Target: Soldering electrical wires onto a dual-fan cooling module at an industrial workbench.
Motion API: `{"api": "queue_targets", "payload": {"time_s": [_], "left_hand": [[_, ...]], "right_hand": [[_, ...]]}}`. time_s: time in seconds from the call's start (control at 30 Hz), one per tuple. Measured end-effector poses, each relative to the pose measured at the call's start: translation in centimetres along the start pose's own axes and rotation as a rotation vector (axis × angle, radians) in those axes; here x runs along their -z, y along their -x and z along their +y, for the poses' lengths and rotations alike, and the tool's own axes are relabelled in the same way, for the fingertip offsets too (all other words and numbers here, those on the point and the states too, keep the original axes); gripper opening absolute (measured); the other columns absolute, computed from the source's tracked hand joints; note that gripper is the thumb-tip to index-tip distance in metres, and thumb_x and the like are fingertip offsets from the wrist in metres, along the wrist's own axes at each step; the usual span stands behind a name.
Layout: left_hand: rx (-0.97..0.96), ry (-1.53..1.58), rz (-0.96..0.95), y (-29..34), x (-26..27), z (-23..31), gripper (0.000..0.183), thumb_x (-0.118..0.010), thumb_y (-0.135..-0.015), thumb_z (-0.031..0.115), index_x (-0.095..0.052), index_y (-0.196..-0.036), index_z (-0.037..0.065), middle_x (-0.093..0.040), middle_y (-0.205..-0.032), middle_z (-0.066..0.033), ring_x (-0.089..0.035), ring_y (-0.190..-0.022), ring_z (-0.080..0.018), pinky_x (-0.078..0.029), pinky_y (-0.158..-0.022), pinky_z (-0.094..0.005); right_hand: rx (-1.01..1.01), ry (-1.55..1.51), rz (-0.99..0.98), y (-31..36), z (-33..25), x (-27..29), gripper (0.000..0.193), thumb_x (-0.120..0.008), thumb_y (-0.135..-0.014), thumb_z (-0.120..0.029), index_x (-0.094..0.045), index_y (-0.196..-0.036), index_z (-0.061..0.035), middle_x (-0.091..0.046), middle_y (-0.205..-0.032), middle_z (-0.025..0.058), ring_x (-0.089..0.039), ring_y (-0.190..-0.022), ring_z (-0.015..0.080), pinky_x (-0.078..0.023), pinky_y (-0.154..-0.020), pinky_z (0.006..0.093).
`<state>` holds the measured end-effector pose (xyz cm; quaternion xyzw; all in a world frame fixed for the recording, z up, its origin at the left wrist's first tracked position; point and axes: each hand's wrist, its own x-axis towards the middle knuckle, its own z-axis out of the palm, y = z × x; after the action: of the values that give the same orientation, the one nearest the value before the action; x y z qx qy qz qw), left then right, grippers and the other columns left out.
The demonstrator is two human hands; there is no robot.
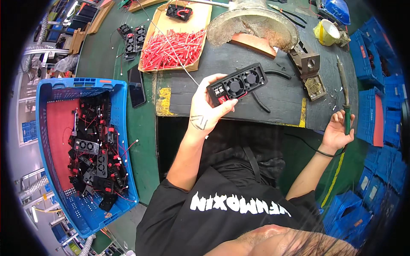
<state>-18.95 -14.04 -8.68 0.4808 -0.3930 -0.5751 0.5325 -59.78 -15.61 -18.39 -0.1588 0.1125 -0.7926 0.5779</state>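
My left hand (203,106) is closed around a black twin-fan module (239,84), holding it tilted above the bench's near edge. Two small fans and a red part show on its upper face. A thin pale wire (171,53) runs down from the upper left to this hand; whether the fingers grip it is hidden. At the right, my right hand (337,132) has its fingers around the green handle of a soldering iron (347,109), whose tip points away from me. Black tool handles (277,74) stick out from behind the module.
Left stands a blue crate (132,170) of fan modules. A cardboard tray (205,17) holds red wire pieces (173,50). Nearby are a phone (136,87), more fan units (134,40), a worn metal hood (252,21), a solder-stand box (315,87), a white-yellow cup (326,32) and pliers (288,15).
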Motion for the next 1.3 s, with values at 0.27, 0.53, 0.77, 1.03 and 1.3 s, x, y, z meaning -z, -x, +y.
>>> {"api": "queue_targets", "payload": {"time_s": [0.27, 0.53, 0.77, 1.03, 1.3], "left_hand": [[-0.087, -0.211, -0.057, -0.8, 2.8, 1.5, 0.058, -0.074, -0.071, -0.014, -0.047, -0.119, 0.003, -0.058, -0.113, -0.0092, -0.059, -0.094, -0.0116, -0.054, -0.082, -0.0278], [-0.115, -0.675, -0.219, -3.4, 3.5, 6.2, 0.064, -0.08, -0.07, 0.0, -0.054, -0.128, 0.008, -0.057, -0.085, 0.0019, -0.049, -0.073, -0.0045, -0.045, -0.063, -0.0218], [-0.342, -1.005, -0.47, -9.9, -2.0, 8.4, 0.053, -0.08, -0.075, 0.013, -0.051, -0.119, 0.008, -0.063, -0.085, -0.0081, -0.059, -0.069, -0.015, -0.047, -0.063, -0.0279], [-0.362, -1.124, -1.028, -16.4, -6.5, 4.5, 0.033, -0.075, -0.077, 0.022, -0.068, -0.105, 0.006, -0.063, -0.08, -0.0071, -0.061, -0.074, -0.0226, -0.049, -0.069, -0.035], [-0.865, -1.473, -0.464, -15.9, -5.3, 0.1, 0.022, -0.069, -0.082, 0.022, -0.068, -0.102, 0.011, -0.065, -0.09, -0.0048, -0.061, -0.094, -0.0245, -0.046, -0.086, -0.0384]], "right_hand": [[0.027, 0.054, 0.023, 0.3, 0.2, -0.2, 0.048, -0.057, -0.083, -0.034, -0.061, -0.12, -0.0037, -0.058, -0.111, 0.0226, -0.048, -0.088, 0.0254, -0.041, -0.078, 0.0338], [0.052, 0.085, 0.046, 0.3, 0.5, -0.2, 0.048, -0.056, -0.084, -0.034, -0.061, -0.121, -0.0034, -0.058, -0.111, 0.0235, -0.048, -0.087, 0.0258, -0.041, -0.077, 0.0339], [0.093, 0.124, 0.102, 0.5, 0.4, -1.5, 0.047, -0.062, -0.079, -0.029, -0.06, -0.117, -0.001, -0.052, -0.105, 0.018, -0.047, -0.088, 0.0234, -0.041, -0.077, 0.0327], [0.079, 0.108, 0.097, 0.5, 0.9, -1.3, 0.045, -0.061, -0.081, -0.029, -0.06, -0.118, -0.0032, -0.051, -0.106, 0.0184, -0.046, -0.088, 0.0234, -0.041, -0.077, 0.0325], [0.084, 0.075, 0.106, 0.6, 0.6, -1.3, 0.045, -0.063, -0.08, -0.029, -0.061, -0.117, -0.0032, -0.051, -0.106, 0.0185, -0.046, -0.088, 0.0234, -0.041, -0.076, 0.0318]]}}
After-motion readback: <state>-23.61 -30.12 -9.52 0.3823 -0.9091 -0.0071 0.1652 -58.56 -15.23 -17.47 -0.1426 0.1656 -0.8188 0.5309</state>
